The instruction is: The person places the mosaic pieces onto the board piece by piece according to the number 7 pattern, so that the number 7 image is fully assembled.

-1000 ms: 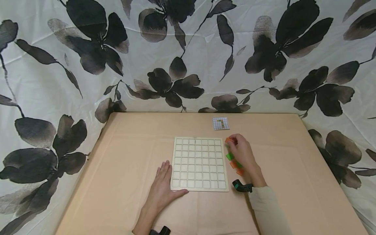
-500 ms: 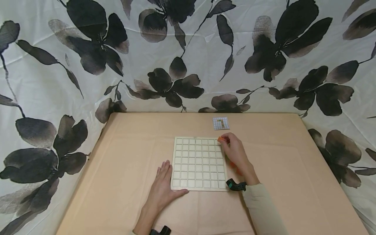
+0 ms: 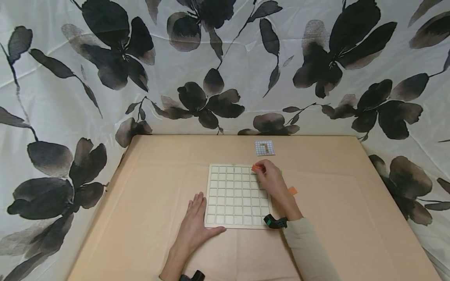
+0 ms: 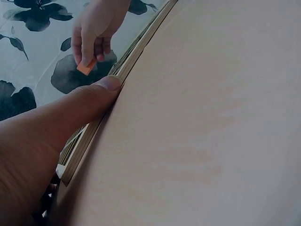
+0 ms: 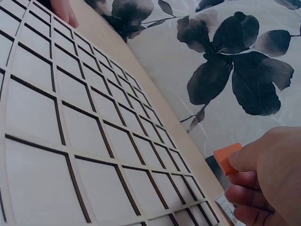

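A pale board (image 3: 230, 200) with a grid of square recesses lies flat on the table. My left hand (image 3: 192, 224) rests against it, fingers extended along the left side and thumb at the near edge; the left wrist view shows that thumb (image 4: 89, 101) touching the rim. Between thumb and fingers my right hand (image 3: 273, 179) pinches a small orange square tile (image 3: 254, 168). It holds the tile over the board's far right corner. In the right wrist view the orange tile (image 5: 225, 159) is raised above the grid, and the squares in sight there hold no tiles.
Beyond the board lies a small card (image 3: 265, 148) printed with a grid and a coloured pattern. Another orange tile (image 3: 292, 190) shows beside my right forearm, and a bit of green (image 3: 281, 172) behind the hand. A flowered cloth (image 3: 225, 58) hangs past the table's far edge.
My right hand has carried the orange tile leftward, from the loose tiles right of the board to over its far right corner. The left hand stays in place.
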Demonstrator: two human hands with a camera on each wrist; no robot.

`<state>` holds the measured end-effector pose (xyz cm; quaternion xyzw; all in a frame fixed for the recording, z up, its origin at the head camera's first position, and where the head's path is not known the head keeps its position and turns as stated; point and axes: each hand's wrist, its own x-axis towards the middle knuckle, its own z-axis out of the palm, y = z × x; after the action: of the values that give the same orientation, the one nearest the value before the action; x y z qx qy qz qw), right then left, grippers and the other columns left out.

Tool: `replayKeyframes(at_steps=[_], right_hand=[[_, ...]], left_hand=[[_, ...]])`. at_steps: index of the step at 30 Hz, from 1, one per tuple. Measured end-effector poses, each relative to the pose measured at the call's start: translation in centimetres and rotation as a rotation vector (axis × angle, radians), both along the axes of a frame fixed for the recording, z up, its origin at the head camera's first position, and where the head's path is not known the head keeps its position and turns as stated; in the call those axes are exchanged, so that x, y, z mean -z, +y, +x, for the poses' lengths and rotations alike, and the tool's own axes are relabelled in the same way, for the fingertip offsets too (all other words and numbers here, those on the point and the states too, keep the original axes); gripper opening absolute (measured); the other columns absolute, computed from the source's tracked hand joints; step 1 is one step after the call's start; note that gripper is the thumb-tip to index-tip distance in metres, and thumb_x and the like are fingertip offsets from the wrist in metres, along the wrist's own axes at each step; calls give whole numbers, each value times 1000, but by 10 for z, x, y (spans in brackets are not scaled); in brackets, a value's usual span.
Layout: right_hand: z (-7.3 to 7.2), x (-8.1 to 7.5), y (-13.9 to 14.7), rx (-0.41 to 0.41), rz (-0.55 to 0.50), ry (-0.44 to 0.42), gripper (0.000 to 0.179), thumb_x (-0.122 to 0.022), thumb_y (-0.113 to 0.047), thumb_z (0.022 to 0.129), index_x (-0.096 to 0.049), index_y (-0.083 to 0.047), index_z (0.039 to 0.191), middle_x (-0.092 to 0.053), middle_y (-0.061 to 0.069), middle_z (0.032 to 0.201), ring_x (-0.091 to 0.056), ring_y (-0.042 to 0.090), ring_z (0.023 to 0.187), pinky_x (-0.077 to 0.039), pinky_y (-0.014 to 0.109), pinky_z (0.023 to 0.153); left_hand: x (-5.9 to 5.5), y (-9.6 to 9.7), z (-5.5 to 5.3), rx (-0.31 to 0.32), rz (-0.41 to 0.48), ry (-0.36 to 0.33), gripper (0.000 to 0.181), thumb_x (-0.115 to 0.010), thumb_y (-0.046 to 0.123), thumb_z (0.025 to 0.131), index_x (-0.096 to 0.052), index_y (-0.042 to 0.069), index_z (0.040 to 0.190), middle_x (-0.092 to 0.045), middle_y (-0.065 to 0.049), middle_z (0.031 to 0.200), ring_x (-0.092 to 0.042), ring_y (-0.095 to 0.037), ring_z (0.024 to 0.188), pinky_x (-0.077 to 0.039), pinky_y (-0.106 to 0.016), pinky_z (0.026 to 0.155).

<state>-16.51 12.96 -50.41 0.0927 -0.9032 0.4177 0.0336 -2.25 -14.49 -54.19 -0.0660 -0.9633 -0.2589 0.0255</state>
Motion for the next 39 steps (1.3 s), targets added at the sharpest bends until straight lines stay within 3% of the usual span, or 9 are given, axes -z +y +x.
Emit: replayKeyframes(at_steps=[11, 26, 30, 39], right_hand=[[-4, 6, -18, -60, -18, 35, 19, -60, -14, 100, -63, -3, 115, -65, 10, 101, -62, 21, 90, -58, 34, 76], [-5, 14, -39, -105, 33, -23, 18, -60, -16, 101, -65, -7, 115, -65, 5, 100, -58, 17, 85, -55, 29, 72], [-5, 17, -43, -124, 39, -6, 16, -61, -17, 100, -65, -8, 113, -67, 4, 98, -58, 14, 82, -54, 27, 69], [-5, 23, -51, -125, 48, 4, 16, -64, -20, 99, -67, -10, 112, -68, 2, 97, -59, 12, 81, -54, 27, 69]], left_hand=[[-1, 0, 1, -3, -1, 3, 124, -81, 72, 63, -40, -6, 149, -28, -18, 164, -23, -30, 155, -17, -41, 131], [-1, 0, 0, -6, 5, -13, 124, -80, 73, 63, -39, -6, 150, -28, -16, 165, -21, -28, 156, -16, -39, 131], [-3, 0, 0, -6, 22, -36, 125, -79, 74, 64, -37, -6, 151, -26, -15, 166, -19, -27, 156, -15, -38, 132], [-2, 1, 0, -4, 20, -14, 125, -78, 75, 63, -38, -6, 151, -27, -16, 165, -22, -28, 156, -18, -40, 131]])
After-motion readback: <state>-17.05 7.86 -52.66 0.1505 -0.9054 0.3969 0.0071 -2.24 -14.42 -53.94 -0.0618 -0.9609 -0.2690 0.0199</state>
